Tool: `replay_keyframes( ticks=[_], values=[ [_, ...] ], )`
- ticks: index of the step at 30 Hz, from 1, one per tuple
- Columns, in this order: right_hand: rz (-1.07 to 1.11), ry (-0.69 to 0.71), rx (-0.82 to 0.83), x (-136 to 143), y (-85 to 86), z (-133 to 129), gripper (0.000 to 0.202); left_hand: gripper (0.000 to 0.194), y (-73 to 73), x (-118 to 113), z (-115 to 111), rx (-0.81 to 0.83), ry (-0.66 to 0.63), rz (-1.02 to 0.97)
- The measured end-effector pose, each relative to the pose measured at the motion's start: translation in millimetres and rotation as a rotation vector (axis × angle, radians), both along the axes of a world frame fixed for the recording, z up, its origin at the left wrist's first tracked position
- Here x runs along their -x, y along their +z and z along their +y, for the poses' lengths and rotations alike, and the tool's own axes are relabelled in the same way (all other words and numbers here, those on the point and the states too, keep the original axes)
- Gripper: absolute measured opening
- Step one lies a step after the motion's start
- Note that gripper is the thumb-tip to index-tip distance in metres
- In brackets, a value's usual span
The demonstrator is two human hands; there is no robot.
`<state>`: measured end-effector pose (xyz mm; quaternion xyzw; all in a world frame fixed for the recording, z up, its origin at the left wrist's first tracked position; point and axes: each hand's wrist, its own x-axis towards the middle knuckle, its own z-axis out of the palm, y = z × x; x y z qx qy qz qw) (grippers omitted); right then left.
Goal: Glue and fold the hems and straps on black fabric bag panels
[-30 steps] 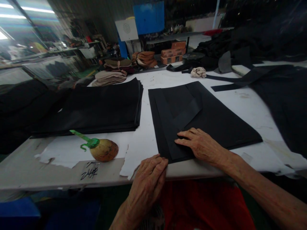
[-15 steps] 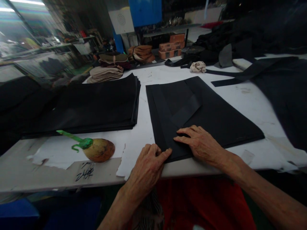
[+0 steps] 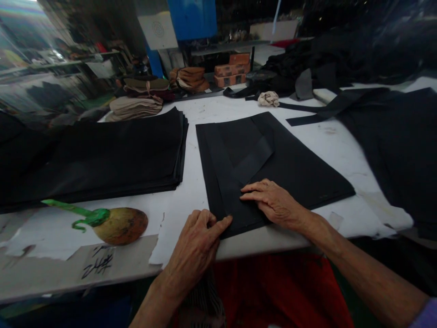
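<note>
A stack of black fabric sheets [image 3: 297, 168] lies in front of me, with a narrow black strip [image 3: 254, 157] folded at an angle on top. At the stack's near left corner, my left hand [image 3: 198, 237] has its thumb on the fabric edge and its other fingers curled; whether it pinches the layers is hidden. My right hand [image 3: 273, 202] rests on the cloth near the front edge, palm down, fingers reaching left and partly apart. Nothing shows within the right hand's grasp.
Another black fabric stack [image 3: 136, 155] lies left, behind a brown gourd-like object with a green stem [image 3: 123, 225]. Bundled tan cloth [image 3: 136, 107], orange-brown boxes [image 3: 232, 73] and a crumpled pale cloth [image 3: 268, 98] sit farther back. Black fabric [image 3: 403, 136] drapes at right.
The view has shifted, so the table and objects appear farther left. Both hands stay at nearly the same places on the fabric.
</note>
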<state>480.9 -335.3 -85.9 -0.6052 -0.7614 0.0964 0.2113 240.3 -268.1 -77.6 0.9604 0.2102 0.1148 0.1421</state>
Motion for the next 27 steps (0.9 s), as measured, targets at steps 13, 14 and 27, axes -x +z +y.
replay_keyframes(
  ticks=[13,14,27],
  values=[
    [0.04,-0.08,-0.03,10,-0.3,-1,0.023,0.046,2.3,0,-1,0.03,0.013,0.019],
    [0.038,-0.08,-0.031,10,-0.8,-1,0.022,0.046,4.1,-1,-1,0.047,0.017,0.016],
    [0.015,-0.063,-0.046,10,3.4,-1,0.023,0.009,8.7,-26,8,0.114,0.16,0.019]
  ],
)
